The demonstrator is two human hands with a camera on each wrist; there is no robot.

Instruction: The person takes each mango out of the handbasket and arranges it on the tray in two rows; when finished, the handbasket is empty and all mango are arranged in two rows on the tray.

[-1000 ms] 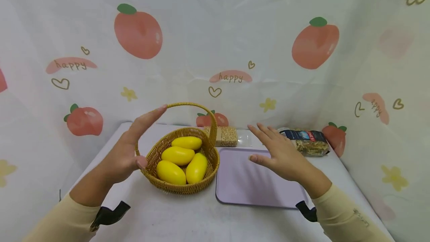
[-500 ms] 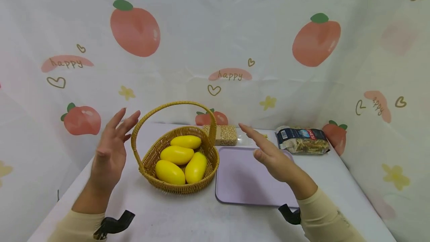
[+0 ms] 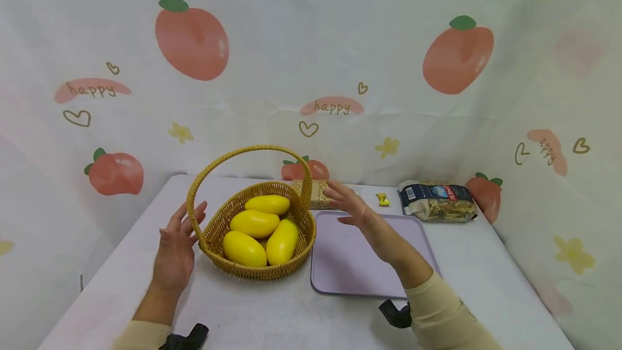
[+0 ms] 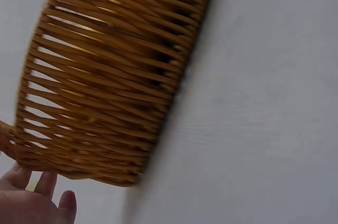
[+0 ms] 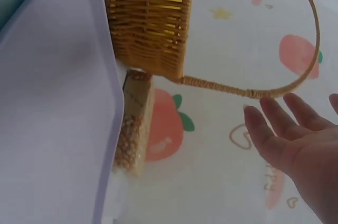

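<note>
A wicker basket (image 3: 252, 273) with a tall arched handle (image 3: 262, 148) stands on the white table, holding several smooth yellow mangoes (image 3: 245, 248). My left hand (image 3: 175, 255) is at the basket's left side, fingers extended behind the foot of the handle. In the left wrist view, the fingertips (image 4: 47, 182) are right at the basket's woven end. My right hand (image 3: 362, 217) hovers over the lilac tray (image 3: 359, 269), right of the basket, with its fingers spread and nothing in them. The right wrist view has those fingers overlapping the handle (image 5: 227, 87).
Behind the tray lies a clear pack of pale grains (image 3: 317, 199), partly covered by my right hand. A small yellow wrapped piece (image 3: 383, 199) and a dark-labelled pasta bag (image 3: 437, 201) lie to its right. A peach-printed curtain (image 3: 272, 69) encloses the table.
My left hand has swung left around the handle, then lowered in toward the basket's left side. My right hand has moved left over the tray toward the basket, uncovering the pasta bag.
</note>
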